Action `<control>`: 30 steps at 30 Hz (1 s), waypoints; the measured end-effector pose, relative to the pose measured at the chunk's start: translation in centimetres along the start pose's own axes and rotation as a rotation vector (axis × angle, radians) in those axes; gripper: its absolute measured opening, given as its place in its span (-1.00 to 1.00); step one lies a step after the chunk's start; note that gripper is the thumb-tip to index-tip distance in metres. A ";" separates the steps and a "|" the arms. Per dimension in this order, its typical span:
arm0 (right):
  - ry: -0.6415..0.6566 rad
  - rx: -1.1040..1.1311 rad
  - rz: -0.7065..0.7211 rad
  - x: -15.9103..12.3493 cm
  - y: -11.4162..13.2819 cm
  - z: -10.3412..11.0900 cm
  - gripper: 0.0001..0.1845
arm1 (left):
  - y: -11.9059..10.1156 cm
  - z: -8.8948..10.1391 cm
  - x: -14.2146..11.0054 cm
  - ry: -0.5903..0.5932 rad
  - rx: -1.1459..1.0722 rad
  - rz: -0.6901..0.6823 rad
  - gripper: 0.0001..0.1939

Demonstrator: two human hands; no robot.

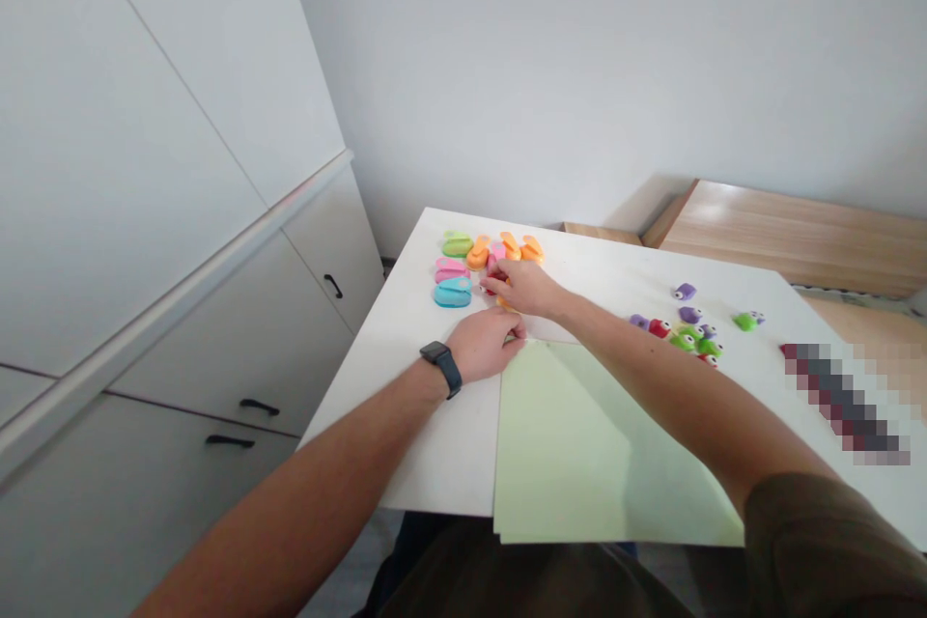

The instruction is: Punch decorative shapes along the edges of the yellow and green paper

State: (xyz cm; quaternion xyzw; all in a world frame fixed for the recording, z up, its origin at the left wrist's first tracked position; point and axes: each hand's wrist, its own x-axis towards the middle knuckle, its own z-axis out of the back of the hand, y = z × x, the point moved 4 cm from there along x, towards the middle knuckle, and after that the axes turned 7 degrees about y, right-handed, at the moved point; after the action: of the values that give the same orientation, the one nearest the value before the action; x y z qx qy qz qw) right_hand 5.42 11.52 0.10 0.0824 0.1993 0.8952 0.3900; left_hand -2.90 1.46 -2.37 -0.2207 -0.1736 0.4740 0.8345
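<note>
A sheet of pale green paper (565,444) lies at the table's front edge, its lower edge reaching past it. At its far left corner, my left hand (484,345) has its fingers curled closed on the paper. Beyond it, my right hand (527,288) is closed around a small red thing (491,286), partly hidden by the fingers. Close by stand plastic craft punches: a blue one (453,292), a pink one (452,269), a green one (457,244) and several orange ones (532,248). Something orange shows beneath my right hand.
Small purple, red and green figures with big eyes (685,338) sit to the right on the white table (406,406). A blurred-out dark item (844,406) lies at the far right. White cabinets (217,348) stand left; a wooden surface (797,232) lies behind.
</note>
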 end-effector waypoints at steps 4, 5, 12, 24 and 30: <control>0.004 0.009 -0.024 -0.2 0.0 0.0 -0.74 | -0.1 0.1 0.0 0.001 0.007 0.003 -0.84; -0.005 -0.010 -0.030 -0.3 -0.1 0.0 -0.74 | -0.1 0.1 0.0 0.003 0.009 0.004 -0.84; -0.028 -0.105 -0.035 -0.8 -0.5 0.2 -0.66 | -0.3 0.2 0.0 0.022 0.021 0.027 -0.82; -0.025 -0.158 -0.187 -1.8 -0.8 1.5 -0.52 | 0.1 -0.1 0.0 0.011 0.025 0.010 -0.83; 0.122 -0.238 -0.083 -3.4 -2.1 3.2 -0.61 | 0.0 -0.1 0.0 0.020 0.040 0.011 -0.85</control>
State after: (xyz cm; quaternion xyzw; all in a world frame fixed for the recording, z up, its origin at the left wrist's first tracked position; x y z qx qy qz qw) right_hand 10.09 11.22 2.15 -0.0273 0.1186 0.8988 0.4210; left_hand -2.87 1.46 -2.50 -0.2096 -0.1546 0.4798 0.8378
